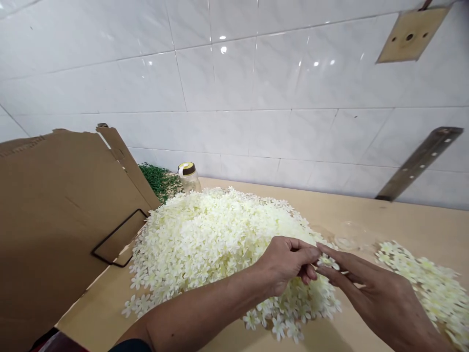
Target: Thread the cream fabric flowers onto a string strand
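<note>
A large heap of white-and-pale-yellow artificial flower heads [220, 234] covers the middle of the table. Above its right side, my right hand [377, 288] grips a few of these small flowers [328, 262] between thumb and forefinger. My left hand [287, 264] meets it there, thumb and forefinger pinched together right beside those flowers. What lies inside the left pinch is too small to make out. Several loose flower heads [278, 327] are scattered on the tabletop below my hands.
A second spread of flowers [432, 288] lies at the right. Behind my right hand stands a clear round container [348, 234]. A cardboard box [66, 220], black wire frame [93, 253], green plastic strands [159, 181] and capped bottle [189, 178] are at left. A metal bracket [417, 164] leans on the tiled wall.
</note>
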Available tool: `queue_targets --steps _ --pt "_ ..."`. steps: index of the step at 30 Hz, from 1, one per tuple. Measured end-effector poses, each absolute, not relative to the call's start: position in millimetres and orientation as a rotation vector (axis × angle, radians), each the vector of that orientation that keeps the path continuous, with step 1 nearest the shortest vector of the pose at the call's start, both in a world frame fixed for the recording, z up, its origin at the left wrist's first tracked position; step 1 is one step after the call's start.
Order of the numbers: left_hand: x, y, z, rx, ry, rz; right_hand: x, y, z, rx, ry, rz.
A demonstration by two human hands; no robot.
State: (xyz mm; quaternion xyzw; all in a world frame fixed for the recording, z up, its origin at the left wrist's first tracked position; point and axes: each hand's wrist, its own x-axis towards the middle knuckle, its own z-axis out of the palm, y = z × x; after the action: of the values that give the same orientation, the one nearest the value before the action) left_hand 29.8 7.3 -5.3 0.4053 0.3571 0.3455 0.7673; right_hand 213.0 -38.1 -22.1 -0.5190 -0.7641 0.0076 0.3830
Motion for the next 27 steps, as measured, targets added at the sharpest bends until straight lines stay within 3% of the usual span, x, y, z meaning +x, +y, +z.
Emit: queue_targets --steps 14,27 --pt "28 6 -3 0.889 0.701 0.742 187 -45 -14 -1.314 -1.841 -0.276" --pt "22 16 -4 0.943 0.832 0.768 191 -46 -7 -1.295 -1.780 0.476"
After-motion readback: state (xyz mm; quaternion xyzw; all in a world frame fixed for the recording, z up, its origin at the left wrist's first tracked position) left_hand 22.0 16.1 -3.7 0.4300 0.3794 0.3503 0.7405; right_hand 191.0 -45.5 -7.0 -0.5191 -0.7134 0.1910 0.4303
